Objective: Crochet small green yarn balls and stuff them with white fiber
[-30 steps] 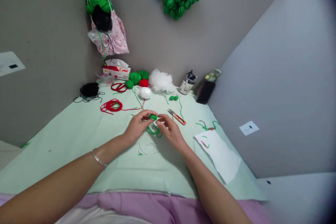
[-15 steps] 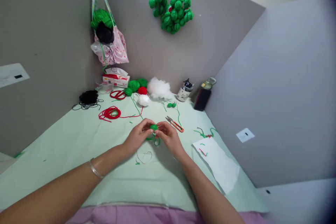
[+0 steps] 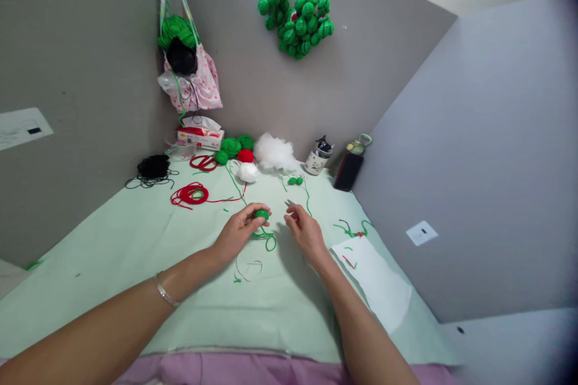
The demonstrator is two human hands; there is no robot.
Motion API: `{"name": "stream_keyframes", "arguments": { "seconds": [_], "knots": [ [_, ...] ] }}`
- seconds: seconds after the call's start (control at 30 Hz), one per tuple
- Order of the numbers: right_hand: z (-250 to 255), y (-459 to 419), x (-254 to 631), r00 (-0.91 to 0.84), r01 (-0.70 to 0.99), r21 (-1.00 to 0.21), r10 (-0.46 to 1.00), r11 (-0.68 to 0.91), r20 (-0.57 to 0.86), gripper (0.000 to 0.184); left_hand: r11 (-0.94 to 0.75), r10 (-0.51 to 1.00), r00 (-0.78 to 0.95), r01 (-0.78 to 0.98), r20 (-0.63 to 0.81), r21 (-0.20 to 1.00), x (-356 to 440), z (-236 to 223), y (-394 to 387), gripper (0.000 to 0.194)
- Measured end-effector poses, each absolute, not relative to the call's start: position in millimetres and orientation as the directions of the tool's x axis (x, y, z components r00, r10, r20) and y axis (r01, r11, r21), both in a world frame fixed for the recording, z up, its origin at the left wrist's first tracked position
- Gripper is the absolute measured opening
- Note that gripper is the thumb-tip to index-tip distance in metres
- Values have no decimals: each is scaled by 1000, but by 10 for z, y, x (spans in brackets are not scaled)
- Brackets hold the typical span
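My left hand (image 3: 237, 230) is closed round a small green crocheted ball (image 3: 261, 215), gripped between thumb and fingers. Loose green yarn (image 3: 266, 237) trails from under the ball onto the table in a loop. To the right, apart from the ball, my right hand (image 3: 307, 234) has thumb and forefinger spread a little, with nothing visible between them. Beyond its fingertips the blade tips of the thread snips (image 3: 289, 203) show; the hand hides the orange handles. Two small green pieces joined together (image 3: 295, 181) lie farther back, with a yarn tail.
Red yarn (image 3: 189, 194), black yarn (image 3: 153, 166), red-handled scissors (image 3: 203, 162), a white yarn ball (image 3: 248, 172) and white stuffing (image 3: 274, 153) lie at the back. A jar (image 3: 318, 159) and phone (image 3: 348, 171) stand back right; paper (image 3: 372, 283) with scraps lies right.
My right hand has let go of the green ball and moved right, over the snips' handles. My left hand keeps the ball, now more fully in view.
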State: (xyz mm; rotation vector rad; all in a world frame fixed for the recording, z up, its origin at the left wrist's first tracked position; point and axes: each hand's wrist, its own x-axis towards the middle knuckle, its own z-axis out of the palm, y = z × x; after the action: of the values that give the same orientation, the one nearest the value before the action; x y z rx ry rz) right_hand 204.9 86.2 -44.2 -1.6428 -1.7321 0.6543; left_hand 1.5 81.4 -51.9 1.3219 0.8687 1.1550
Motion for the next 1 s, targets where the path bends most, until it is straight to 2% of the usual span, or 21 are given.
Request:
{"name": "stream_keyframes", "arguments": {
  "seconds": [0.13, 0.27, 0.37, 0.5, 0.67, 0.8, 0.9, 1.0],
  "knots": [
    [-421, 886, 2226, 55, 825, -566, 996, -6, 70, 29, -95, 962, 240, -157, 131, 983, 22, -534, 814, 23],
    [-431, 894, 2220, 7, 859, -512, 1000, 0, 10, 29, -83, 966, 230, -158, 119, 984, 15, -547, 818, 26],
    [-439, 896, 2166, -76, 817, -574, 997, 54, -16, 23, -67, 967, 232, -150, 101, 986, 3, -557, 831, 33],
    [-402, 886, 2093, -175, 663, -743, 984, 91, -36, 10, -66, 968, 232, -135, 96, 989, -10, -568, 856, 31],
    [-257, 758, 1968, -271, 374, -927, 959, 26, -83, 15, -97, 970, 212, -108, 118, 989, -19, -560, 865, 20],
    [-191, 637, 1861, -324, 242, -970, 942, -7, -88, 22, -112, 967, 219, -90, 130, 990, -26, -559, 870, 20],
    [-207, 599, 1813, -355, 218, -976, 930, -12, -91, 33, -115, 964, 230, -78, 130, 990, -24, -566, 870, 24],
    [-252, 593, 1788, -379, 185, -981, 917, -53, -121, 36, -117, 957, 258, -67, 130, 991, -14, -564, 855, 26]
  ]
}}
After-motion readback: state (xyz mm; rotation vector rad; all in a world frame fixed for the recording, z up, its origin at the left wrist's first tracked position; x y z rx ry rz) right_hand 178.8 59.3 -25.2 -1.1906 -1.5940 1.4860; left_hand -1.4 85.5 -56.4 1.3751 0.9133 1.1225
